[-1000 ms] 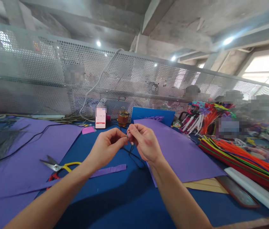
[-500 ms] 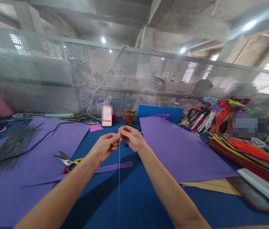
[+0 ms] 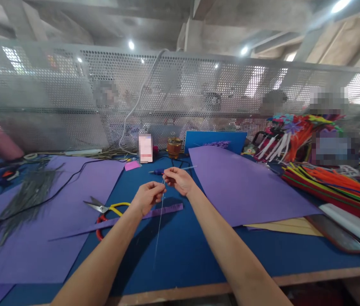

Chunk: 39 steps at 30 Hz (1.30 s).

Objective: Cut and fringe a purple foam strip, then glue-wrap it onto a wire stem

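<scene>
A thin pale strand point(image 3: 160, 227), thread or wire I cannot tell, hangs down over the blue table. My left hand point(image 3: 149, 197) is closed in a pinch on it. Slightly higher and to the right, my right hand point(image 3: 180, 180) pinches its upper end. Below the hands lies a narrow purple strip point(image 3: 172, 209), partly covered by my left forearm. Scissors point(image 3: 102, 208) with one yellow and one red handle lie open left of that forearm. Just behind my right fingertips is a slim blue pointed tool point(image 3: 157, 171).
Large purple sheets point(image 3: 247, 191) lie on both sides. A dark wire bundle point(image 3: 30, 197) and a blue glue gun point(image 3: 1, 176) are at left. Coloured pipe cleaners point(image 3: 336, 195) fill the right. Behind stand a phone point(image 3: 145, 148), an amber cup point(image 3: 174, 146) and a perforated metal screen point(image 3: 167, 93).
My left hand has moved slightly down and away from the right fingertips, and the strand's lower part now slants left. The view has tilted down, showing the table's front edge.
</scene>
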Tool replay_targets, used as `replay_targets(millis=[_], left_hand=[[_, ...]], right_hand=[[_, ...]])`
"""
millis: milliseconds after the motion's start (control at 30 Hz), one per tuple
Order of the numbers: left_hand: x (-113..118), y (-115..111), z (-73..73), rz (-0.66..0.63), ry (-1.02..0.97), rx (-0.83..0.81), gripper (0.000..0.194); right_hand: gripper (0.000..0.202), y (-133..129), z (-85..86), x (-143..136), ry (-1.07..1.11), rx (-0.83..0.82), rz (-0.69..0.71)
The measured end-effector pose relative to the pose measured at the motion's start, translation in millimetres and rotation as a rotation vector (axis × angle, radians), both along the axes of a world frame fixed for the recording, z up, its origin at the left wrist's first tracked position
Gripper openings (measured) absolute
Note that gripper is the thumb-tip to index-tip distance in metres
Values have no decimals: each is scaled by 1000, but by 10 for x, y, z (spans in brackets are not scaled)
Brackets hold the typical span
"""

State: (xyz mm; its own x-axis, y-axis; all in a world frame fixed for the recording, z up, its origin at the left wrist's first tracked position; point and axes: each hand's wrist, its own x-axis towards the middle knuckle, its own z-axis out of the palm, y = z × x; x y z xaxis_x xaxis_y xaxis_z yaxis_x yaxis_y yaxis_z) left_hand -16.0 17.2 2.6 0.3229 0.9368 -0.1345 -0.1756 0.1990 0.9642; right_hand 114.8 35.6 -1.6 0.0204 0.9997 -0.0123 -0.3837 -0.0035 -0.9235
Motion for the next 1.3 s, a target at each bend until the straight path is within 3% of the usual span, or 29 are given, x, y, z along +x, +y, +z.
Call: replay_targets(millis=[267,333,400,500,667,800,967,1300], left_hand=[[-26,-78,16,185,936,770,10],[-21,-117,49,221,1086,864,13],[-28,-136,82,238,1102,866,13],[-79,-117,132,162,783,675,11],[-133,-92,182,-129,-88,-37,13],[-73,-150,184,-255,-410,-377,18],[-25,-203,178,-318,-533,-478,23],[-18,-230,129,-386,-514,-391,18]], right_hand=[[14,-87,20,-100,-125,27,-196],[14,-100,38,-140,-138,36,-236],[15,-113,55,-159,-141,39,-253],[15,-131,72,-132,-132,41,-207],[17,-148,34,-24,149,117,195],[17,-160,-9,12,287,222,280],[18,-191,17,54,275,311,308],[20,-303,166,122,45,319,248]])
